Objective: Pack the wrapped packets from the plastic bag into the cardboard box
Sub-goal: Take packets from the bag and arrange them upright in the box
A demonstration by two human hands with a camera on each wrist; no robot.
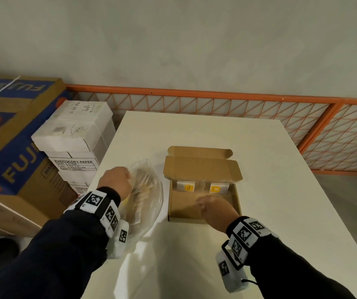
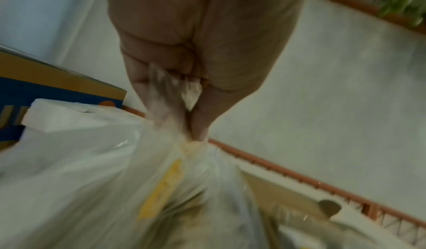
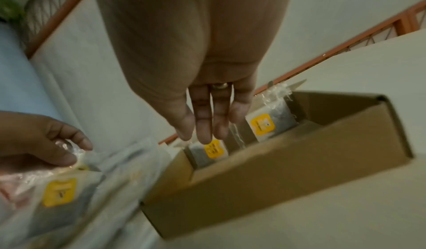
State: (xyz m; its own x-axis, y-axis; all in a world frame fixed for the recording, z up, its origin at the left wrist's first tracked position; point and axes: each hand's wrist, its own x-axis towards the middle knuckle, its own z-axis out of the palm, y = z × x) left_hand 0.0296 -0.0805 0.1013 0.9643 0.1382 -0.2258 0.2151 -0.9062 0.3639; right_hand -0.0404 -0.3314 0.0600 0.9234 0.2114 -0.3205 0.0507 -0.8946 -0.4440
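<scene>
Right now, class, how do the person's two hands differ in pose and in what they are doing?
The left hand has its fingers curled, gripping the gathered top of the clear plastic bag; the right hand has straight fingers and holds nothing. The left hand is at the bag, left of the open brown cardboard box; the right hand is over the box. Both wear wristbands with black-and-white markers.

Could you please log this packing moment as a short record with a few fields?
surface: white table
cardboard box: open, lid flap up at the far side
packets in box: two packets with yellow labels, side by side against the far wall
plastic bag: left of the box, more packets inside
left hand: grips the bag's gathered top
right hand: above the box, fingers straight, holding nothing
</scene>
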